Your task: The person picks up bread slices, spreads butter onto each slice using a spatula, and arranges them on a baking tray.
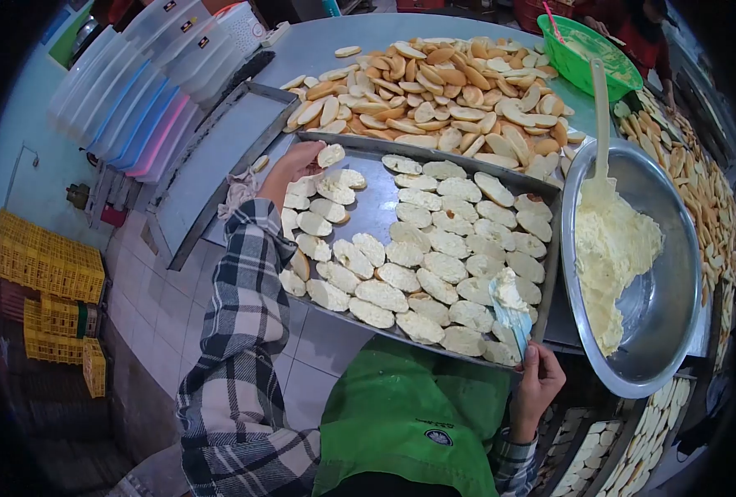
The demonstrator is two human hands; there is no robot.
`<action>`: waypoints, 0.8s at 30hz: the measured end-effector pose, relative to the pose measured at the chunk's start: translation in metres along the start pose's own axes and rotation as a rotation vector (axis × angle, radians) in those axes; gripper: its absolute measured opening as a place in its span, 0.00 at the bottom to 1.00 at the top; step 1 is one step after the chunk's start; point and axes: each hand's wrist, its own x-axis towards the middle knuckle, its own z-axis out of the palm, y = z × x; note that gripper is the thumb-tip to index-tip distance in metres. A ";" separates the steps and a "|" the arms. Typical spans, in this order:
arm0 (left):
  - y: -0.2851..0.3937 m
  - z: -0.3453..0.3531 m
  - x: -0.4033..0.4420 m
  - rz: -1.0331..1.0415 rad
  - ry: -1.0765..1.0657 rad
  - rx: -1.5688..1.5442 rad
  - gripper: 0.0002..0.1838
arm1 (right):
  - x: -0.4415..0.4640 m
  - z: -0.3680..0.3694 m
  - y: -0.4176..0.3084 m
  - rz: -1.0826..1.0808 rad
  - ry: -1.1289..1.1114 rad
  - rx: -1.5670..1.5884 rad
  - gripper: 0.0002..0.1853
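A metal tray [368, 185] in front of me holds rows of oval bread slices [380, 294] with a pale coating. At its far left corner, my left hand [300, 160] is closed on one bread slice [331, 155], its fingers partly hidden. My right hand [538, 377], by the near right corner, pinches a light-blue spreader [514, 321]. A lump of pale cream [509, 291] sits on the spreader's end, over the slices. Right of the tray stands a steel bowl [674, 331] of cream [608, 257] with a white spatula [600, 124] leaning in it.
A large heap of bread pieces [442, 91] lies behind the tray. Beyond it are a green basin [591, 54] and another person [645, 33]. Stacked plastic boxes [136, 108] stand left, with yellow crates [45, 265] below. Filled trays [591, 455] sit lower right.
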 end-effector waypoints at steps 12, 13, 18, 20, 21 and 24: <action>-0.026 -0.024 0.026 -0.048 0.171 0.338 0.19 | 0.007 0.012 -0.006 0.027 -0.018 -0.046 0.10; -0.027 -0.028 0.027 -0.032 0.169 0.439 0.19 | 0.006 0.013 -0.007 0.029 -0.019 -0.045 0.10; -0.026 -0.027 0.018 0.151 0.203 0.890 0.21 | 0.005 0.009 -0.006 0.027 -0.013 -0.036 0.08; -0.024 -0.022 0.019 0.170 0.245 0.988 0.22 | 0.005 0.008 -0.007 0.022 -0.004 -0.021 0.08; -0.023 -0.019 0.018 0.170 0.248 1.041 0.22 | 0.005 0.007 -0.007 0.020 0.001 -0.007 0.08; -0.022 -0.015 0.016 0.155 0.238 1.054 0.21 | 0.005 0.005 -0.007 0.019 0.020 -0.032 0.08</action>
